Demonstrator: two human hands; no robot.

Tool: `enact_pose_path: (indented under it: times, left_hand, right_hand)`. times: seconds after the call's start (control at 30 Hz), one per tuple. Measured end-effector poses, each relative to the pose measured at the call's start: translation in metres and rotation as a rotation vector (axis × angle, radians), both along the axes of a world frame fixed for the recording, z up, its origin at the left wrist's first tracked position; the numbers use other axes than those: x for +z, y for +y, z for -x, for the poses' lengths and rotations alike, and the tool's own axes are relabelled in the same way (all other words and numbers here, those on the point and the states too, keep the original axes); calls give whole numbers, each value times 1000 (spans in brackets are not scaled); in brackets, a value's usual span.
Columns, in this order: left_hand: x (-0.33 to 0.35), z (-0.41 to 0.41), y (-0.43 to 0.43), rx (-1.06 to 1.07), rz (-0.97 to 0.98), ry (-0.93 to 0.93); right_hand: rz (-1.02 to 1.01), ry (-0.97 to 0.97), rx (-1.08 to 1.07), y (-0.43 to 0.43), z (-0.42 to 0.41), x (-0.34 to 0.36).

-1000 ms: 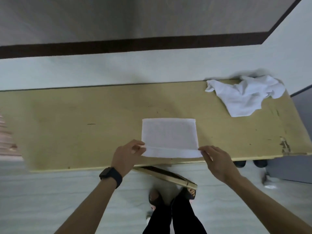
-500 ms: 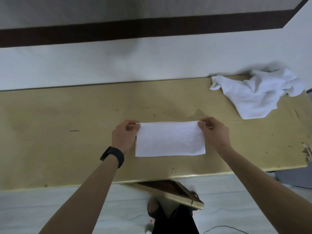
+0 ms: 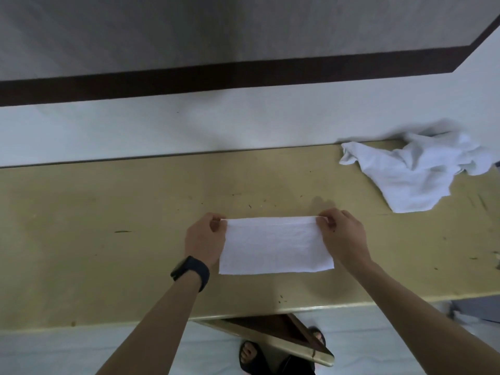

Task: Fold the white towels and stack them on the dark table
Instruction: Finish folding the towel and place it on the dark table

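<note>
A worn yellowish table (image 3: 108, 239) stands against a white wall (image 3: 189, 125) with a dark stripe, over a pale floor (image 3: 81, 350). Between the hands lies a folded towel (image 3: 276, 244), flat on the table. The left hand (image 3: 204, 239) pinches its far left corner, the right hand (image 3: 342, 235) its far right corner. Well beyond the right hand lies a crumpled towel (image 3: 416, 171).
</note>
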State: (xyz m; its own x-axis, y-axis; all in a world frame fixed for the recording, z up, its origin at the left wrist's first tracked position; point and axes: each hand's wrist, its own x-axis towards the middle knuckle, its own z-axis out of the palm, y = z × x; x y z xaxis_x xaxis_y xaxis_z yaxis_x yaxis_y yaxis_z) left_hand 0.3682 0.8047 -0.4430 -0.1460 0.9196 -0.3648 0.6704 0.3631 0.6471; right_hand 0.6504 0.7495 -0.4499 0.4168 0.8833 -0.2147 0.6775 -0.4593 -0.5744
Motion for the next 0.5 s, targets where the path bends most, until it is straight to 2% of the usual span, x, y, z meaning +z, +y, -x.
enact_pose_path:
  times: [0.23,0.33,0.4,0.5]
  left_hand:
    - [-4,1,-3,-128,-48,224]
    - [-8,5,-13,-341,-255,471]
    - [-13,3,-20,-500,-432,513]
    - [-24,-2,-30,-768,-435,528]
  right_hand:
    - [28,-50,11,5,5,-3]
    - [-103,-242,65,-10,16,-1]
    - [-251,-335,137,-25,33,3]
    - [-281,-386,254,-43,64,-4]
